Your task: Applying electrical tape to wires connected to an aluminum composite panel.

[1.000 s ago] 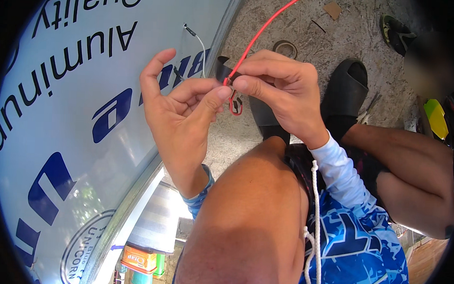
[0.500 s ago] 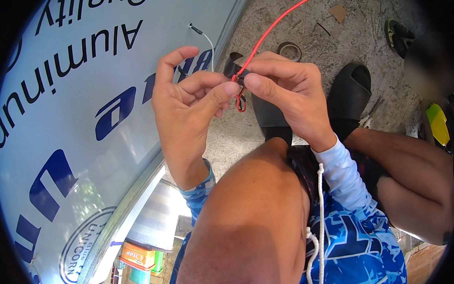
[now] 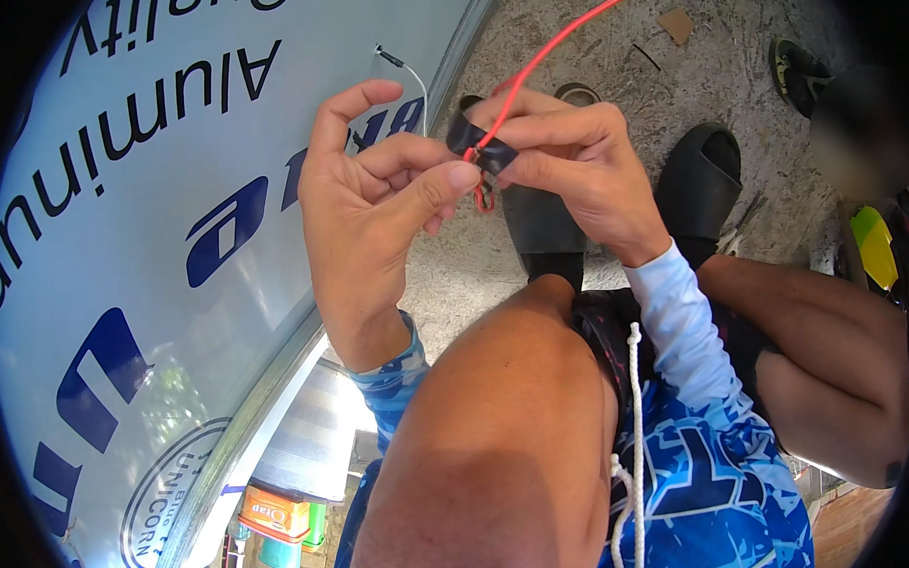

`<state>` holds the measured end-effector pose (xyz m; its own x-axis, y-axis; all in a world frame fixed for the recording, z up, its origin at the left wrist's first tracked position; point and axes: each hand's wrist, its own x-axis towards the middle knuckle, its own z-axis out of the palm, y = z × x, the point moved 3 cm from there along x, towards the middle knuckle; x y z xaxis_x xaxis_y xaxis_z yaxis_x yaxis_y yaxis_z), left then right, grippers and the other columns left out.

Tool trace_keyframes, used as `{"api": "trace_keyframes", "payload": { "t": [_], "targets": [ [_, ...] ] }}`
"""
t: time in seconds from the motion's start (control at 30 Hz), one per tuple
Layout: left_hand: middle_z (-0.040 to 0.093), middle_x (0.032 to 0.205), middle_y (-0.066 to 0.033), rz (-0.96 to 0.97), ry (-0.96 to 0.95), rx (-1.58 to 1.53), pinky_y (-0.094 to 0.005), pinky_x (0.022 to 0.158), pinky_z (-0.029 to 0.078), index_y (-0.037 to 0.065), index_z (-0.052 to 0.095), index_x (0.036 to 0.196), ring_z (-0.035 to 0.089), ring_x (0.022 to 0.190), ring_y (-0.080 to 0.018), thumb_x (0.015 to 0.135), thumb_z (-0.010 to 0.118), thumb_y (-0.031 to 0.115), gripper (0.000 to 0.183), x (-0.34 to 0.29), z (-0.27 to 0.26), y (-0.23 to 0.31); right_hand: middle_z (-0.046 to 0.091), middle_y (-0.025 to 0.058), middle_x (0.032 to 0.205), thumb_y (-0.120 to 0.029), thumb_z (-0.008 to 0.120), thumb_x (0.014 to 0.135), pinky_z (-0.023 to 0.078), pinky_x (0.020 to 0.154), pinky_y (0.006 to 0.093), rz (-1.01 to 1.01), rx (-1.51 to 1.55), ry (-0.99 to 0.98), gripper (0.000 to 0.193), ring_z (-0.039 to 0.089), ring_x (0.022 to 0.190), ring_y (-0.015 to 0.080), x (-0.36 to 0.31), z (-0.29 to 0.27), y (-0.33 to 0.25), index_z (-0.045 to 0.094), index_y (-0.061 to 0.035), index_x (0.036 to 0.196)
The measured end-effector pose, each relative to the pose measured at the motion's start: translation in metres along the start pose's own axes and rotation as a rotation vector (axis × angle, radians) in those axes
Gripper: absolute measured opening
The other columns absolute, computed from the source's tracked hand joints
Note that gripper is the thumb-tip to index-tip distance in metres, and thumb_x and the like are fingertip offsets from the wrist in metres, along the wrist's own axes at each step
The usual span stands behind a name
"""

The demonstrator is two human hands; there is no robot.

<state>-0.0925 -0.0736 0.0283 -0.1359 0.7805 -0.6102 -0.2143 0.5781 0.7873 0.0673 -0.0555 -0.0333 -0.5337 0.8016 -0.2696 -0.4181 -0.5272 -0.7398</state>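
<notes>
A red wire [image 3: 539, 59] comes down from the top edge to a joint between my hands, with a small red loop below it. My left hand [image 3: 382, 206] pinches the wire near that joint between thumb and forefinger, its little finger raised. A strip of black electrical tape [image 3: 496, 157] lies across the joint, one end curling up beside it. My right hand [image 3: 574, 168] holds the tape's other end between thumb and fingers. The exact wrap of the tape is partly hidden by the fingers.
A large white sign panel [image 3: 166, 244] with dark lettering stands at left; a thin white wire [image 3: 418, 87] comes out of it. On the concrete lie a tape roll [image 3: 578, 92] and a brown scrap [image 3: 676, 26]. Black slides [image 3: 696, 182] are on my feet. Orange and green boxes [image 3: 274, 510] stand lower left.
My right hand has moved slightly left and up, its fingers curling over behind the wire. More of the black tape shows across the joint. My left hand keeps its pinch.
</notes>
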Motion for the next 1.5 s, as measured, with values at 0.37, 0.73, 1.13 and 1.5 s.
{"api": "trace_keyframes", "payload": {
  "t": [0.37,0.73,1.13,1.5],
  "targets": [
    [0.067,0.073,-0.0097,-0.044,0.003,-0.017,-0.0196,0.049,0.041,-0.006,0.042,0.122,0.058,0.056,-0.0096,0.069,0.080,-0.004,0.066,0.005,-0.002,-0.004,0.069,0.0082,0.086,-0.007,0.078,0.078,0.049,0.067,0.0241,-0.005,-0.028,0.059,0.016,0.063,0.077,0.0123,0.010,0.003,0.002,0.075,0.0006,0.092],
    [0.065,0.070,-0.0089,0.008,0.007,-0.031,-0.0195,0.047,0.041,-0.004,0.040,0.121,0.058,0.055,-0.0097,0.069,0.080,-0.006,0.065,0.009,-0.001,-0.007,0.066,0.0027,0.078,-0.014,0.074,0.085,0.044,0.062,0.0222,0.102,0.055,0.139,0.015,0.058,0.072,0.0076,0.007,0.012,0.000,0.074,0.0001,0.090],
    [0.068,0.087,-0.0169,0.144,0.113,-0.167,-0.0215,0.053,0.045,-0.008,0.037,0.129,0.061,0.065,-0.0124,0.077,0.075,-0.002,0.065,-0.001,0.010,-0.003,0.060,-0.0008,0.074,-0.010,0.069,0.088,0.037,0.054,0.0202,-0.021,0.053,0.318,0.012,0.051,0.066,0.0032,0.005,0.026,-0.007,0.069,0.0023,0.090],
    [0.068,0.085,-0.0144,0.203,0.225,-0.361,-0.0221,0.055,0.043,-0.007,0.042,0.126,0.059,0.064,-0.0125,0.080,0.072,-0.005,0.055,0.000,0.010,-0.007,0.064,-0.0001,0.076,-0.016,0.069,0.090,0.040,0.061,0.0202,-0.006,-0.018,0.362,0.018,0.053,0.071,0.0035,0.003,0.027,-0.012,0.069,0.0019,0.093]
  ]
}}
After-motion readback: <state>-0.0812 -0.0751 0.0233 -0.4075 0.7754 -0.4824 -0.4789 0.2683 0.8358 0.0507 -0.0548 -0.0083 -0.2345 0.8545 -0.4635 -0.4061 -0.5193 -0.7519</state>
